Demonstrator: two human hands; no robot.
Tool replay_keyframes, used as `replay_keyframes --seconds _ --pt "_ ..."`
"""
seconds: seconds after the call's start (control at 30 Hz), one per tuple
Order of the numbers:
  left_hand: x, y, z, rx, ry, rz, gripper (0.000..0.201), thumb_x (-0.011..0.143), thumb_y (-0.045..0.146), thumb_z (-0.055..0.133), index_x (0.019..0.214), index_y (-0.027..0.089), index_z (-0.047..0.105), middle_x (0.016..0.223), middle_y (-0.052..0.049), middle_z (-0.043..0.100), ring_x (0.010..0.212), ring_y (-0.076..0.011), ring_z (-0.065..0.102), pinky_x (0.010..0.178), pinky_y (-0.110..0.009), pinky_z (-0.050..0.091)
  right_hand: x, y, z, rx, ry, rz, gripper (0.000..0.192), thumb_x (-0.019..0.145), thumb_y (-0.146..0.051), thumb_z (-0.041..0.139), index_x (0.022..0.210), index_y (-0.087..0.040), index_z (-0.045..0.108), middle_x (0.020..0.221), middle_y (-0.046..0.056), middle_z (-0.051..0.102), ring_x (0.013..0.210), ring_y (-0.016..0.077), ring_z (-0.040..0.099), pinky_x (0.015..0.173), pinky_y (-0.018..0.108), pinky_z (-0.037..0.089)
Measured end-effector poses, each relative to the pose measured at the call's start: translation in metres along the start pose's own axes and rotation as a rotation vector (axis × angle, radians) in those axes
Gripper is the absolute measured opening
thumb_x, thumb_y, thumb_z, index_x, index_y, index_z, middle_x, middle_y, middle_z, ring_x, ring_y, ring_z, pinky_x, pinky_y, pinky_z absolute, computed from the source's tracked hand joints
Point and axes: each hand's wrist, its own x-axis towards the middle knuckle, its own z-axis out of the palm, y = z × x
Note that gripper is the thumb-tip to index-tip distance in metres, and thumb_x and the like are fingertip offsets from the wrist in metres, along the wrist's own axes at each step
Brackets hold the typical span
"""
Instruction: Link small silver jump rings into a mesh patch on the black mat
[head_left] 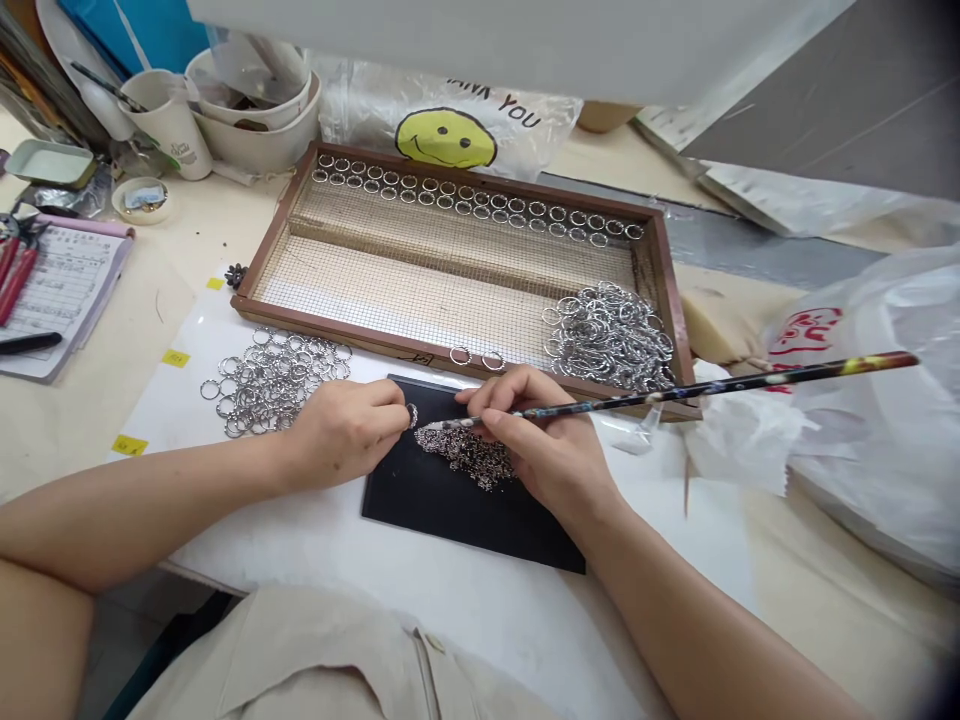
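Between the closed fingertips of my left hand (pixel 349 430) is a small silver ring (pixel 412 415), held over the left part of a black mat (pixel 435 500). My right hand (pixel 547 440) grips a long, paint-stained brush (pixel 637 400) like a pen, its handle pointing up to the right. The whitish tip of the brush is at the edge of a pile of tiny metal pieces (pixel 476 460), close to the ring. Exactly what these pieces are is too small to tell. Left of my left hand lies a heap of silver rings (pixel 274 380).
Behind my hands stands a wood-framed mesh tray (pixel 420 290) with rings in rows at its back and a ring heap (pixel 611 335) at its right. Plastic bags (pixel 885 400) and tissue (pixel 739 440) lie right. Red-handled pliers (pixel 16 270) and papers (pixel 67 285) are left, cups (pixel 169 125) behind.
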Motion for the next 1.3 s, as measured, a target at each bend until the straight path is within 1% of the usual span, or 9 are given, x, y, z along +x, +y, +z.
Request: replay_keyframes --seconds 0.1,0.13,0.33,0.5,0.67,0.77,1.0,1.13,1.3 --pt "0.0 0.0 0.0 0.005 0.003 0.005 0.021 0.086 0.012 0.05 0.066 0.015 0.055 0.072 0.001 0.063 0.057 -0.0077 0.056 0.047 -0.02 0.039 -0.001 -0.001 -0.001 0.116 0.023 0.007 0.015 0.078 -0.025 0.061 0.069 -0.023 0.05 0.066 -0.002 0.056 0.076 0.0179 0.061 0.066 0.033 0.048" --pt "-0.001 0.0 0.0 0.007 0.005 0.009 0.022 0.086 0.012 0.049 0.066 0.015 0.055 0.072 0.001 0.063 0.056 -0.0076 0.055 0.047 -0.02 0.039 -0.002 -0.002 -0.001 0.125 0.025 -0.001 0.015 0.079 -0.025 0.062 0.069 -0.023 0.05 0.066 -0.002 0.056 0.077 0.0179 0.061 0.065 0.032 0.048" --pt "-0.001 -0.001 0.002 0.017 0.002 0.016 0.023 0.087 0.013 0.048 0.065 0.015 0.055 0.072 0.001 0.063 0.054 -0.0073 0.053 0.046 -0.02 0.036 -0.008 -0.005 0.005 0.019 0.016 -0.115 0.013 0.083 -0.023 0.061 0.074 -0.024 0.052 0.069 -0.001 0.06 0.087 0.0198 0.061 0.078 0.037 0.048" --pt "-0.001 -0.001 0.002 0.014 0.005 0.013 0.023 0.087 0.014 0.048 0.066 0.015 0.056 0.072 0.001 0.063 0.055 -0.0072 0.054 0.046 -0.019 0.036 -0.008 -0.008 0.007 -0.074 0.03 -0.178 0.013 0.083 -0.021 0.059 0.072 -0.023 0.052 0.069 0.0 0.06 0.083 0.0198 0.061 0.079 0.04 0.05" --pt "-0.001 0.0 0.003 0.011 0.01 0.006 0.023 0.087 0.014 0.049 0.066 0.015 0.057 0.072 0.002 0.063 0.056 -0.0074 0.055 0.047 -0.02 0.038 -0.006 -0.012 0.01 -0.113 0.013 -0.256 0.014 0.082 -0.017 0.058 0.072 -0.023 0.052 0.066 -0.002 0.058 0.069 0.0151 0.058 0.083 0.041 0.051" --pt "-0.002 -0.001 0.003 0.017 0.018 0.007 0.022 0.087 0.014 0.049 0.066 0.016 0.058 0.072 0.002 0.063 0.056 -0.0076 0.055 0.046 -0.021 0.038 -0.006 -0.013 0.011 -0.117 0.002 -0.274 0.014 0.082 -0.014 0.057 0.073 -0.023 0.052 0.067 -0.002 0.058 0.068 0.0143 0.057 0.084 0.041 0.052" --pt "-0.001 -0.001 0.002 0.019 0.012 0.009 0.021 0.086 0.013 0.05 0.067 0.016 0.058 0.072 0.002 0.063 0.057 -0.0079 0.056 0.046 -0.021 0.038 -0.006 -0.011 0.009 -0.111 0.008 -0.271 0.014 0.082 -0.013 0.057 0.073 -0.023 0.052 0.068 -0.002 0.058 0.072 0.0157 0.059 0.083 0.041 0.051" --pt "-0.001 -0.001 0.002 0.034 0.01 0.019 0.024 0.087 0.014 0.049 0.065 0.015 0.056 0.072 0.002 0.063 0.054 -0.0076 0.053 0.045 -0.021 0.036 -0.006 -0.008 0.007 -0.085 0.03 -0.221 0.012 0.082 -0.016 0.058 0.073 -0.023 0.052 0.07 -0.001 0.059 0.079 0.0177 0.06 0.079 0.039 0.05" --pt "-0.001 -0.001 0.002 0.04 0.009 0.028 0.025 0.088 0.015 0.048 0.064 0.015 0.056 0.072 0.001 0.063 0.053 -0.0074 0.052 0.045 -0.022 0.035 -0.007 -0.005 0.006 -0.057 0.052 -0.163 0.014 0.083 -0.019 0.059 0.072 -0.023 0.052 0.068 -0.001 0.059 0.08 0.0186 0.06 0.076 0.038 0.049"
